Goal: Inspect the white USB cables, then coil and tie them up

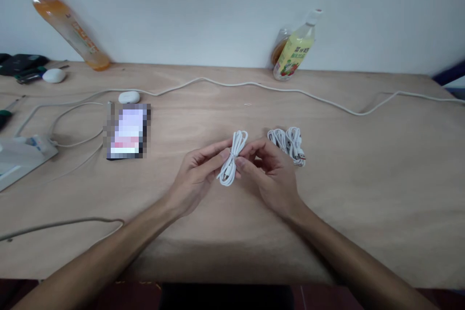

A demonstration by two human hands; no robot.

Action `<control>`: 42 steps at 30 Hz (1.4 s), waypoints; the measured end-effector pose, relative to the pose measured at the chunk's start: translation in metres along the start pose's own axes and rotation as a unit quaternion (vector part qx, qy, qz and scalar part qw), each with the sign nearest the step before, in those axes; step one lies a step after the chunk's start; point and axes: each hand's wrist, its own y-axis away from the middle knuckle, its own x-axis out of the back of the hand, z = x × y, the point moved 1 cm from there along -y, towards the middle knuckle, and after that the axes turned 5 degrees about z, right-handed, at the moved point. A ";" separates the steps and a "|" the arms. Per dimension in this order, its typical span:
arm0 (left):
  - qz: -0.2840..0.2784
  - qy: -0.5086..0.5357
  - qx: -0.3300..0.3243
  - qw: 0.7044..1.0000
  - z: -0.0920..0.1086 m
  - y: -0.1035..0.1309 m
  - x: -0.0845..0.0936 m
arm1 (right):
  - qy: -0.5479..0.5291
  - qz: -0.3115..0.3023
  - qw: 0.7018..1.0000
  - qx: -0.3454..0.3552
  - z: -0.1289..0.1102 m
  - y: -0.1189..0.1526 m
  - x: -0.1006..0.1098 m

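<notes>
Both left hand (198,174) and right hand (278,179) are pinching a coiled white USB cable (228,174) over the table (370,174), more white cables (286,143) nearby. Yellow-labelled drink bottle (295,51): Chinese characters, too blurry to read.

From the held bundle (233,155), a hand could pass toward twelve up to the cord (236,85) crossing the surface (381,179). The pile (293,140) obstructs three, with open room beyond; the phone (128,131) obstructs nine-thirty; past the cord, the bottle (295,53) stands at one.
</notes>
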 end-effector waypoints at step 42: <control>0.052 -0.172 -0.109 0.978 0.003 0.004 0.000 | -0.035 -0.004 0.999 -0.035 0.005 0.003 0.002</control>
